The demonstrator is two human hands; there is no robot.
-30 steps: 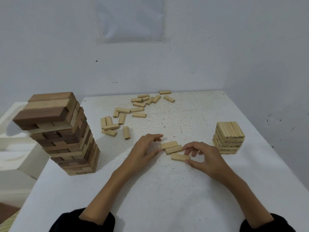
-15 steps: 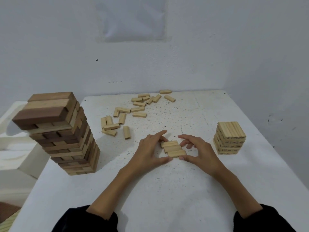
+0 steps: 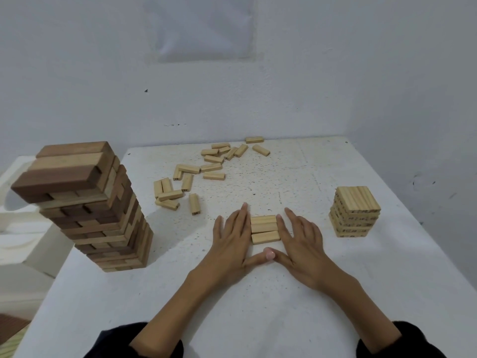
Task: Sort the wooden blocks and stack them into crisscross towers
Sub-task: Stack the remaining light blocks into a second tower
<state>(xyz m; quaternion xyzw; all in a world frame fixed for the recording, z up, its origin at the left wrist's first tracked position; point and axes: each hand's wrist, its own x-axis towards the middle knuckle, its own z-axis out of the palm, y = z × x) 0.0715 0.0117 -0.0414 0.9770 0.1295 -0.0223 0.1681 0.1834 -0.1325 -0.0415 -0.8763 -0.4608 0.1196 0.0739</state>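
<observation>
Far left of the three-block row [image 3: 264, 229] stands a tall two-tone tower [image 3: 85, 205], with loose pale blocks [image 3: 196, 174] scattered behind the row. The left hand [image 3: 229, 241] and right hand [image 3: 302, 241], both flat with fingers straight, press the row's two ends; a small pale tower [image 3: 355, 211] sits farther right. A second ago the three lay askew between curled fingers; squared now, they look ready as a new tower's base.

Soft, cool, rather dim light fills the scene evenly. The tall block tower [image 3: 87, 208] throws a diffuse shadow to its right across the white bench [image 3: 258, 319], so light comes from the left. The right hand [image 3: 302, 241] looks slightly smeared. Wide-angle distortion bows the bench edges and leans the tower outward.
</observation>
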